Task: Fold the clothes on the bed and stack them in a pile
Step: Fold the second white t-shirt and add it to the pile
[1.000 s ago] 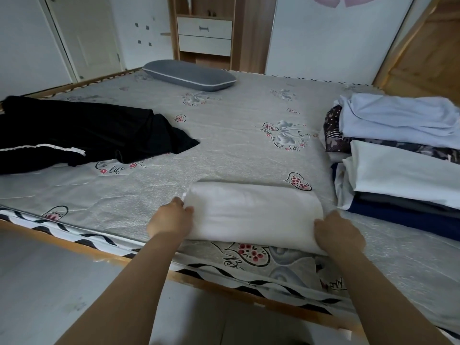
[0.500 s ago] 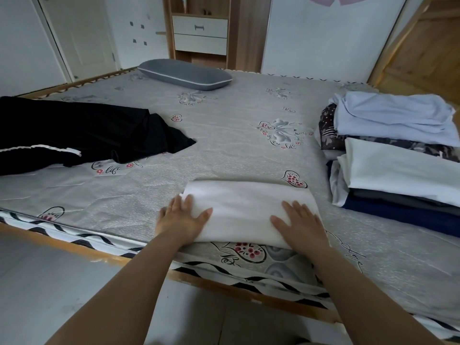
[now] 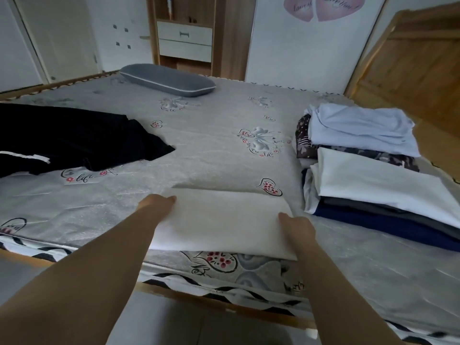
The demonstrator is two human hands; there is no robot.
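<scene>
Hands at both ends of folded white garment [image 3: 219, 220], near bed's front edge.

Left hand [image 3: 159, 204] at far-left corner, right hand [image 3: 297, 226] at right edge; fingers tucked at or under the cloth, so grip cannot be told as holding or merely resting. Garment flat on bed [image 3: 204, 145], just left of clothes pile [image 3: 373, 180]; black garment [image 3: 74, 140] unfolded, well to its left. Likely step: folding done, lift pending. Next move calls for an even two-sided lift and carry right onto the pile, without spilling the fold.
</scene>
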